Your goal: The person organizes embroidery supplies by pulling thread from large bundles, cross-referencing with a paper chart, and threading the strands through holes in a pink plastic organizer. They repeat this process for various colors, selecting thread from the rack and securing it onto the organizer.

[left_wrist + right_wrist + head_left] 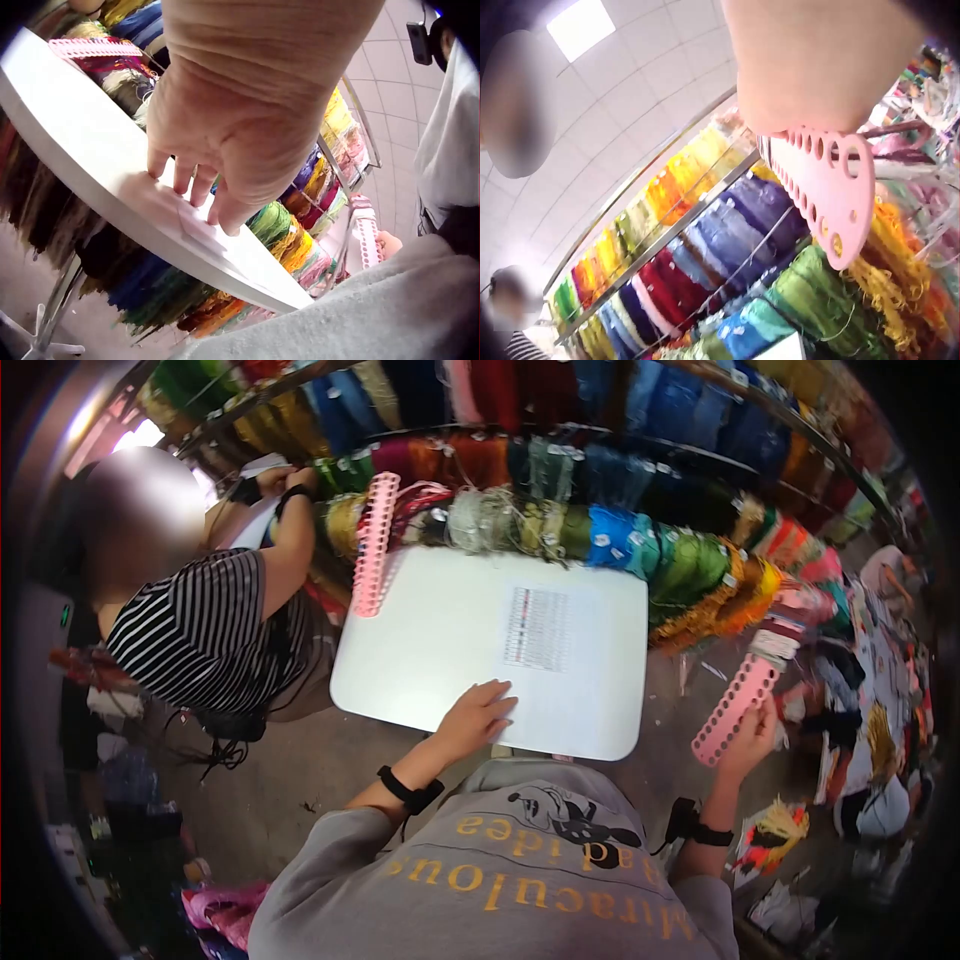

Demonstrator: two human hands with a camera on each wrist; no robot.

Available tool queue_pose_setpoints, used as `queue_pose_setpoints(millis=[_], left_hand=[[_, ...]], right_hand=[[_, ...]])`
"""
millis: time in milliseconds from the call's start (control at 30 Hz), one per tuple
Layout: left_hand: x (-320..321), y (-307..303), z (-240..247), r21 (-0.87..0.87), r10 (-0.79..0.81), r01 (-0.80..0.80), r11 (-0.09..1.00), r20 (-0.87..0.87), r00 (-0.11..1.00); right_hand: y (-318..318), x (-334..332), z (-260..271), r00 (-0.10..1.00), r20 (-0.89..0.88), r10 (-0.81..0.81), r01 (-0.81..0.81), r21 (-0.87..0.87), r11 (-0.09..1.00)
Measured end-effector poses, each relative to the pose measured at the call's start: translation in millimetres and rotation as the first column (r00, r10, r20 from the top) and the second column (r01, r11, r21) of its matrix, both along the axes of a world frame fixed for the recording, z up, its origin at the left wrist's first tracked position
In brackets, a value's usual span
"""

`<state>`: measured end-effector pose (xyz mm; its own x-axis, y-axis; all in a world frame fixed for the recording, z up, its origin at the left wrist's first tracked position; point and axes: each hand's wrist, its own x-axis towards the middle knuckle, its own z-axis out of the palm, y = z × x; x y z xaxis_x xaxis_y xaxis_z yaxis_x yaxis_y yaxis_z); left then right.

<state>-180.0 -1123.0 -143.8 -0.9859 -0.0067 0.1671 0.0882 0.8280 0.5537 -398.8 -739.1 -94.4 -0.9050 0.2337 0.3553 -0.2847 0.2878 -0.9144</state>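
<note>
My left hand [476, 716] rests with its fingers spread on the near edge of a white sheet with a printed chart [540, 628]. That sheet lies on a small white tabletop [425, 625]. Off to the right, my right hand [754, 740] grips a pink perforated thread holder [727, 722] by one side edge, clear of the table. In the right wrist view its row of round holes [821, 191] shows, while the wrist hides most of my fingers. A second pink thread holder [374, 550] lies across the table's far left corner, with red threads beside its top end.
Racks of coloured thread skeins [540, 520] stand right behind the table, curving round to the right. A person in a striped top [205, 610] stands close at the left. Bundles and bags [870, 760] crowd the far right.
</note>
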Motion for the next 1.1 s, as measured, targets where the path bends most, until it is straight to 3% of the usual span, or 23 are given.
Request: queue_pose_setpoints(millis=[33, 67, 133, 167, 233, 367, 433, 500, 533, 600, 667, 700, 733, 867, 933, 967, 1033, 1100], left_hand=[[0, -2, -1, 0.014, -0.024, 0.024, 1.000, -0.020, 1.000], [1, -4, -5, 0.011, -0.020, 0.020, 1.000, -0.028, 0.999], [3, -11, -7, 0.012, -0.008, 0.008, 1.000, -0.014, 1.000], [3, -13, -7, 0.023, -0.020, 0.020, 1.000, 0.005, 1.000], [8, -15, -3, -0.013, 0.010, -0.010, 1.000, 0.009, 1.000], [12, -25, 1, -0.045, -0.011, 0.012, 0.999, 0.022, 1.000], [9, -35, -1, -0.029, -0.030, 0.031, 0.999, 0.029, 0.999], [2, -51, -4, 0.232, -0.053, 0.023, 0.972, 0.126, 0.991], [-2, -61, -5, 0.230, -0.039, 0.010, 0.973, 0.121, 0.992], [-13, -87, -1, 0.213, 0.080, -0.073, 0.974, -0.023, 0.997], [-25, -120, -3, 0.187, 0.281, -0.254, 0.949, -0.131, 0.951], [-30, -134, 6, 0.338, 0.407, -0.356, 0.871, -0.094, 0.908], [-36, -152, 4, 0.305, 0.474, -0.412, 0.859, -0.170, 0.864], [-49, -217, -11, 0.294, 0.614, -0.546, 0.784, -0.245, 0.750], [-57, -240, -21, 0.187, 0.688, -0.673, 0.716, -0.350, 0.635], [-63, -251, -19, 0.196, 0.688, -0.670, 0.716, -0.353, 0.633], [-70, -270, -15, 0.211, 0.853, -0.828, 0.519, -0.188, 0.487], [-74, -270, -11, 0.180, 0.834, -0.817, 0.548, -0.188, 0.518]], right_hand=[[-21, 3, -2, 0.990, 0.023, 0.136, -0.137, 0.018, 0.990], [-41, 6, -8, 0.987, 0.019, 0.162, -0.162, 0.007, 0.987], [-78, 12, -22, 0.938, 0.035, 0.345, -0.345, 0.197, 0.918], [-98, 19, -21, 0.893, 0.112, 0.437, -0.450, 0.165, 0.878], [-133, 31, -16, 0.832, 0.290, 0.473, -0.548, 0.303, 0.779], [-182, 40, -39, 0.772, 0.372, 0.516, -0.629, 0.324, 0.707], [-200, 51, -46, 0.744, 0.428, 0.513, -0.668, 0.442, 0.599], [-205, 59, -55, 0.740, 0.346, 0.577, -0.668, 0.480, 0.568], [-204, 58, -62, 0.727, 0.296, 0.620, -0.652, 0.583, 0.485], [-205, 58, -63, 0.697, 0.285, 0.658, -0.630, 0.682, 0.371], [-204, 56, -64, 0.682, 0.290, 0.671, -0.636, 0.689, 0.348], [-203, 56, -64, 0.673, 0.302, 0.676, -0.642, 0.692, 0.330], [-202, 57, -63, 0.669, 0.295, 0.682, -0.639, 0.697, 0.325], [-201, 57, -60, 0.662, 0.287, 0.692, -0.643, 0.693, 0.327], [-201, 57, -60, 0.663, 0.295, 0.688, -0.646, 0.691, 0.325], [-202, 57, -61, 0.662, 0.284, 0.693, -0.645, 0.686, 0.336], [-202, 59, -62, 0.661, 0.275, 0.698, -0.644, 0.685, 0.341], [-203, 60, -61, 0.667, 0.273, 0.693, -0.639, 0.687, 0.345]])
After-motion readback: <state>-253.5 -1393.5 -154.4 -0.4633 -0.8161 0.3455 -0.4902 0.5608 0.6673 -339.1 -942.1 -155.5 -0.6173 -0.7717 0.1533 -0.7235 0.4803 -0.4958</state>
